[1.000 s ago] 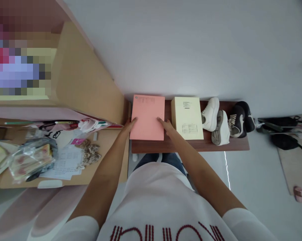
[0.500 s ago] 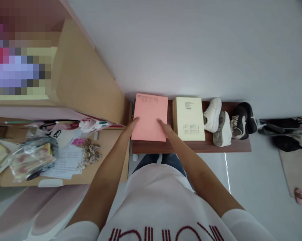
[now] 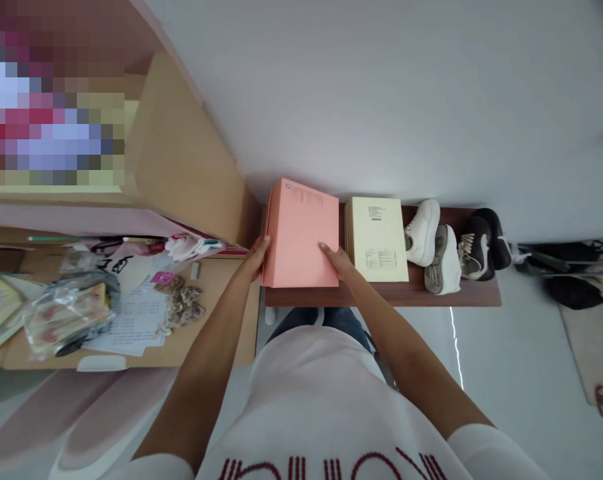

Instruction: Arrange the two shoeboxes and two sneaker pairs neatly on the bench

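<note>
A pink box (image 3: 306,237) with small print at its far edge is over the left end of a dark wooden shelf (image 3: 301,297). It is tilted, so its left side shows. My right hand (image 3: 339,261) grips the box's right edge, thumb on top and fingers hidden. At the lower left side my left hand (image 3: 255,259) is closed against the box, its fingers mostly out of sight. To the right lies a cream box (image 3: 379,237) with printed labels.
White sneakers (image 3: 423,230) and black shoes (image 3: 476,243) stand on the shelf's right part. A wooden cabinet panel (image 3: 186,143) rises at left, above a desk (image 3: 226,293) with papers and plastic-wrapped items. A white wall (image 3: 381,100) backs the shelf.
The pink box has tilted, its left side now visible, and shifted slightly right. My left thumb has moved from the top to the left side; my right hand keeps its grip.
</note>
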`<move>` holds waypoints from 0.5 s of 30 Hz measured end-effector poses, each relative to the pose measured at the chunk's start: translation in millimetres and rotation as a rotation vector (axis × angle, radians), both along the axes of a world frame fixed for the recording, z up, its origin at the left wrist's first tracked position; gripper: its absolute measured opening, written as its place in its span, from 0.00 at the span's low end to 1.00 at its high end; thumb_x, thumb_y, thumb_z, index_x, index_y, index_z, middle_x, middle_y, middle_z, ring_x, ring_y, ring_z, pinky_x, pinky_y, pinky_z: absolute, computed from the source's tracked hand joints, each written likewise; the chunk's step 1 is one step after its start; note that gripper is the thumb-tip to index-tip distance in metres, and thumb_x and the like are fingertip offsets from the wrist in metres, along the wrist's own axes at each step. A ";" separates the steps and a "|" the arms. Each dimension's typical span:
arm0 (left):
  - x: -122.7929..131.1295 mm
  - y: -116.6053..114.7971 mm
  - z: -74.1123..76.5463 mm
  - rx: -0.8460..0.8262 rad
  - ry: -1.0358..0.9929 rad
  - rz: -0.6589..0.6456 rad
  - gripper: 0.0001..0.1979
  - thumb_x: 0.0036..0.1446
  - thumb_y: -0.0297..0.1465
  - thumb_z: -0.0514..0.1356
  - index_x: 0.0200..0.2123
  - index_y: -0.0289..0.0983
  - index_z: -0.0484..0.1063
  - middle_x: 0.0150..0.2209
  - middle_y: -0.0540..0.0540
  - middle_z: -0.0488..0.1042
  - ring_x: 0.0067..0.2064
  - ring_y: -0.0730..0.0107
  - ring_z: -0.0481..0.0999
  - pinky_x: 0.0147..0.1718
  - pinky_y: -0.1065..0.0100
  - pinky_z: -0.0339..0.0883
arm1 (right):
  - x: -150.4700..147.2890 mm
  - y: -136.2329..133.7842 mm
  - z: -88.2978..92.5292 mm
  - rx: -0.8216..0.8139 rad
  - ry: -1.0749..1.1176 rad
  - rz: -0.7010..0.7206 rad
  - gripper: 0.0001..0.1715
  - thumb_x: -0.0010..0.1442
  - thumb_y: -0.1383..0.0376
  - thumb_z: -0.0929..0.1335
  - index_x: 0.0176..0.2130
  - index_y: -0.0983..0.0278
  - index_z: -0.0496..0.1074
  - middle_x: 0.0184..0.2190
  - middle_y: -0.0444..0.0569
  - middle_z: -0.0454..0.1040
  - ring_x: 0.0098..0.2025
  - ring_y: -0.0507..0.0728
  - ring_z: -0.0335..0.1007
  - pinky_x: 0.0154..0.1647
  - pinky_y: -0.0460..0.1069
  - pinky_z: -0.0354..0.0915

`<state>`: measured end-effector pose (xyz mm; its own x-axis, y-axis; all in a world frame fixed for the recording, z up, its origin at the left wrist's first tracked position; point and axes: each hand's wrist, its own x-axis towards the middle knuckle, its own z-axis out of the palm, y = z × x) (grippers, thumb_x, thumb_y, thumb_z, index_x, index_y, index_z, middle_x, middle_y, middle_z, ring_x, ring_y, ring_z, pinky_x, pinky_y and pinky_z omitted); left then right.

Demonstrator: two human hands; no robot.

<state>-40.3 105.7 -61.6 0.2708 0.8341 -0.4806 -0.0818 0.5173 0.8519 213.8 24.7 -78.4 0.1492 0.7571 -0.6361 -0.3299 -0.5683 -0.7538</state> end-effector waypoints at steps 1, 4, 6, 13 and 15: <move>-0.7 -1.8 5.1 -0.007 -0.018 0.010 0.41 0.51 0.57 0.68 0.61 0.38 0.70 0.59 0.36 0.76 0.60 0.48 0.75 0.58 0.53 0.69 | -2.2 -0.3 1.9 0.021 -0.030 -0.006 0.47 0.54 0.43 0.76 0.63 0.63 0.66 0.62 0.59 0.73 0.58 0.63 0.76 0.59 0.60 0.74; -3.8 -7.4 19.6 -0.035 -0.078 0.002 0.41 0.48 0.51 0.72 0.62 0.40 0.70 0.57 0.39 0.78 0.57 0.50 0.78 0.55 0.55 0.73 | -8.8 -1.2 8.0 0.101 -0.151 0.005 0.51 0.56 0.40 0.73 0.67 0.62 0.61 0.64 0.59 0.71 0.61 0.62 0.74 0.62 0.60 0.71; -5.3 -11.2 27.0 -0.045 -0.116 -0.010 0.41 0.48 0.50 0.72 0.62 0.38 0.70 0.56 0.38 0.79 0.57 0.50 0.78 0.55 0.54 0.73 | -12.4 -1.9 12.3 0.138 -0.247 0.035 0.56 0.57 0.38 0.71 0.71 0.61 0.54 0.68 0.58 0.66 0.66 0.62 0.68 0.67 0.60 0.65; -1.3 -18.6 39.9 -0.085 -0.068 0.012 0.36 0.48 0.47 0.73 0.57 0.35 0.74 0.51 0.37 0.81 0.54 0.49 0.80 0.53 0.54 0.76 | -24.0 -0.9 25.1 0.029 -0.473 0.140 0.67 0.58 0.30 0.63 0.77 0.64 0.38 0.78 0.54 0.35 0.79 0.63 0.26 0.78 0.61 0.32; 0.9 -18.6 43.4 -0.092 -0.023 0.010 0.35 0.46 0.47 0.74 0.55 0.35 0.76 0.48 0.37 0.82 0.52 0.49 0.81 0.52 0.54 0.76 | -28.5 0.2 29.3 0.024 -0.460 0.177 0.67 0.57 0.29 0.62 0.77 0.63 0.39 0.78 0.51 0.32 0.79 0.63 0.21 0.77 0.62 0.28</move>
